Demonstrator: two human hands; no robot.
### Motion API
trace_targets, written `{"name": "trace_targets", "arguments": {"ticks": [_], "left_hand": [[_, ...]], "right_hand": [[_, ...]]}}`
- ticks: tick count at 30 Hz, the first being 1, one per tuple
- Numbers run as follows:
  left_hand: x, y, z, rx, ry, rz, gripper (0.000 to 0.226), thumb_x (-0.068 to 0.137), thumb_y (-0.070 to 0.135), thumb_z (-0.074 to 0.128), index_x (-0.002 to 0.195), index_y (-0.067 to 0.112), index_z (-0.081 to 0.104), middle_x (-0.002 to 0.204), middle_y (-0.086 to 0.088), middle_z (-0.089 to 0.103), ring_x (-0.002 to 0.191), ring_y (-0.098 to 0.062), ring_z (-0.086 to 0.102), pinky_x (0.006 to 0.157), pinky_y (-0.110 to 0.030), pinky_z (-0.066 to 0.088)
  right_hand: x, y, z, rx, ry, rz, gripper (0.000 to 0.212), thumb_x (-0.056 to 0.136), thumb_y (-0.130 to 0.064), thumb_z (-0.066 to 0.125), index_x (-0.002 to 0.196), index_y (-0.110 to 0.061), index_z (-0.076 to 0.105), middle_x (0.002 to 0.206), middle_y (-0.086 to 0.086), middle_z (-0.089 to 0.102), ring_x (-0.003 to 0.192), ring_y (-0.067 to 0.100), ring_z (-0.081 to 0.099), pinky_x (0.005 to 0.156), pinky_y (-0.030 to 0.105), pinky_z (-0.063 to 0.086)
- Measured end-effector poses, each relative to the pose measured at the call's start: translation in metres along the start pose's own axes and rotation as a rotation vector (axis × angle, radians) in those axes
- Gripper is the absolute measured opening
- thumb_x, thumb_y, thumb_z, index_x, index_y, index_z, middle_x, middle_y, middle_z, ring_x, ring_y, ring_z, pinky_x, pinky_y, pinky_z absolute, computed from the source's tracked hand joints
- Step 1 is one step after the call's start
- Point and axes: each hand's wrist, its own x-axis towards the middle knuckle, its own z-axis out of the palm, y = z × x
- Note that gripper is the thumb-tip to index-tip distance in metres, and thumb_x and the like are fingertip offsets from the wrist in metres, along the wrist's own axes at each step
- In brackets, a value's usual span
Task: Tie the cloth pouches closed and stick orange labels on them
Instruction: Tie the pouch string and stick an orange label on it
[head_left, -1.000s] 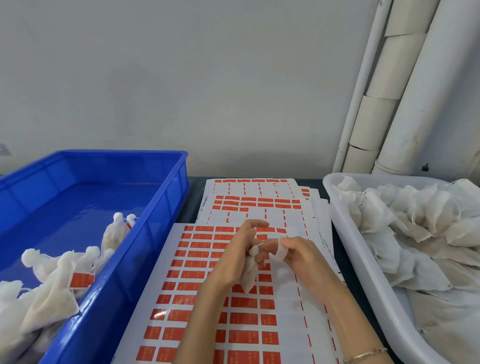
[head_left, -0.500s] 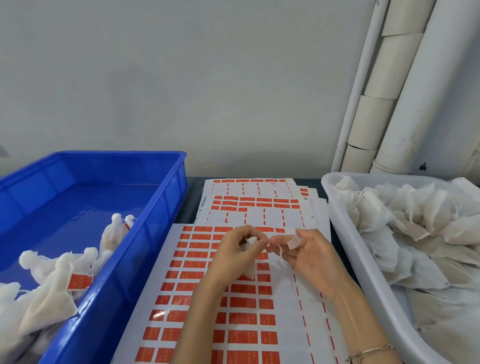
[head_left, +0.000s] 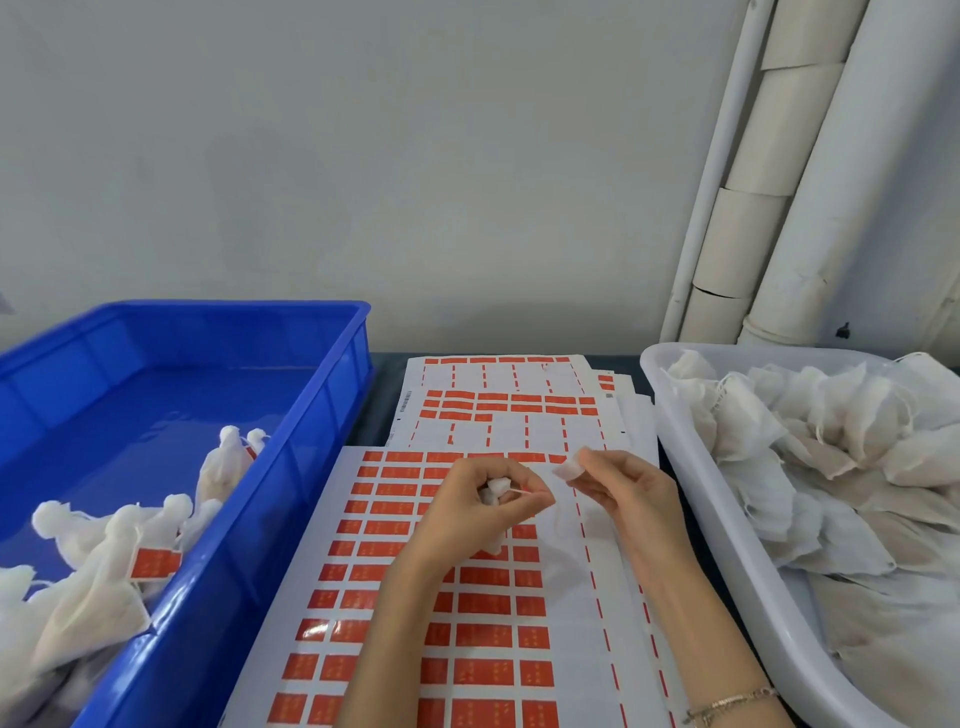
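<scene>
My left hand (head_left: 480, 506) is curled round a small cloth pouch (head_left: 493, 490). The fingers are closed over its gathered top, and a short bit of string (head_left: 519, 490) pokes out between thumb and forefinger. My right hand (head_left: 621, 493) sits just beside it at three o'clock, thumb and forefinger pinching a small white tab (head_left: 568, 467) while the other fingers curl loosely. I cannot tell whether a thread joins the tab to the pouch.

Both hands hover over a label sheet (head_left: 410, 577) covered in rows of orange stickers, with the right-hand columns already peeled off. More sheets (head_left: 498, 405) lie fanned out at twelve o'clock.

At nine o'clock stands a blue crate (head_left: 306, 483) holding tied pouches (head_left: 93, 577) in its near corner, one of them showing an orange label (head_left: 155, 564). At three o'clock a white tub (head_left: 691, 467) is heaped with loose pouches (head_left: 810, 447), none of them tied. A thin bracelet (head_left: 732, 701) circles my right wrist, and pale pipes (head_left: 779, 182) run up the wall at one o'clock.
</scene>
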Motion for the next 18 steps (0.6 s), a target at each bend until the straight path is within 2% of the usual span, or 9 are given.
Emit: {"name": "trace_targets", "arguments": {"ticks": [3,6,10,13,18], "left_hand": [[-0.0008,0.0,0.0008,-0.009,0.004,0.02,0.015,0.079,0.027,0.076,0.072,0.04,0.072,0.08,0.02,0.069,0.081,0.001,0.064,0.064,-0.004,0.046],[0.0002,-0.0007,0.0011,-0.02,0.018,0.026,0.011,0.079,0.027,0.076,0.076,0.037,0.072,0.081,0.019,0.069,0.081,-0.001,0.065,0.066,-0.007,0.047],[0.0022,-0.0029,0.0012,-0.025,0.034,0.023,0.003,0.079,0.028,0.076,0.08,0.029,0.073,0.081,0.014,0.07,0.081,-0.008,0.066,0.07,-0.013,0.052],[0.0036,-0.0041,0.0026,-0.015,0.052,0.006,0.004,0.079,0.029,0.076,0.08,0.026,0.073,0.08,0.011,0.071,0.077,-0.015,0.066,0.07,-0.022,0.057],[0.0051,-0.0068,0.0027,0.003,0.11,-0.007,0.005,0.077,0.031,0.077,0.078,0.028,0.073,0.072,0.012,0.067,0.06,-0.007,0.056,0.057,-0.011,0.047]], "right_hand": [[-0.0015,0.0006,0.0018,-0.036,-0.023,0.004,0.007,0.082,-0.025,0.073,0.087,-0.019,0.074,0.084,-0.003,0.076,0.082,0.016,0.073,0.095,0.046,0.05],[-0.002,0.0008,0.0033,-0.075,-0.042,0.007,0.004,0.08,-0.023,0.074,0.083,-0.02,0.073,0.082,-0.007,0.075,0.079,0.013,0.073,0.092,0.042,0.052],[-0.0018,0.0016,0.005,-0.108,-0.053,0.012,0.005,0.08,-0.024,0.075,0.081,-0.019,0.073,0.08,-0.009,0.075,0.078,0.011,0.072,0.09,0.036,0.052],[-0.0019,0.0016,0.0057,-0.098,-0.045,0.012,0.004,0.08,-0.023,0.075,0.078,-0.02,0.073,0.076,-0.01,0.074,0.075,0.007,0.071,0.082,0.029,0.052],[-0.001,0.0041,0.006,-0.139,-0.02,0.008,0.007,0.079,-0.028,0.076,0.08,-0.022,0.073,0.077,-0.015,0.073,0.078,0.006,0.069,0.071,0.019,0.048]]}}
